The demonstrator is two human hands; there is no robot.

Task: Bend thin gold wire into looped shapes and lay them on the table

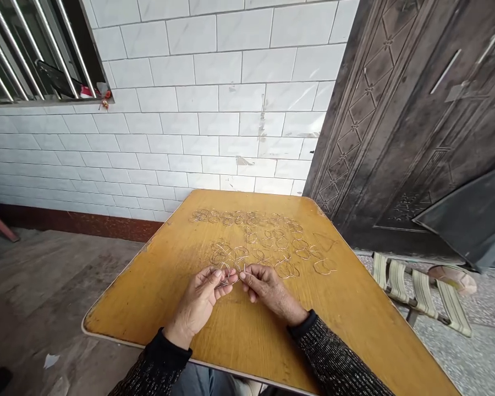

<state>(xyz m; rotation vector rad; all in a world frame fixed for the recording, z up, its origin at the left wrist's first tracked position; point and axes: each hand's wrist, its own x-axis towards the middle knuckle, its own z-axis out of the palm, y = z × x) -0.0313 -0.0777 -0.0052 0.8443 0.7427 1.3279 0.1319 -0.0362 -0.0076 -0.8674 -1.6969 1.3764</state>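
Observation:
My left hand [204, 291] is over the middle of the wooden table [251, 341], palm partly up, thumb and fingers pinching a thin bent wire [226, 270] formed into loops. Just to its right, my right hand [266, 286] has thumb and forefinger closed on what looks like an end of the same wire; the exact spot is partly hidden by the fingertips. Right beyond the hands lie more looped wires [221, 252], some overlapping. A wire with small rings [286, 268] rests past the right hand.
Across the far part of the table runs a row of wire loops [239, 218], and a single loop [325, 267] lies at the right. Behind stands a white tiled wall [198, 115]. A dark carved door [396, 121] and a striped folding stool [423, 289] are at the right.

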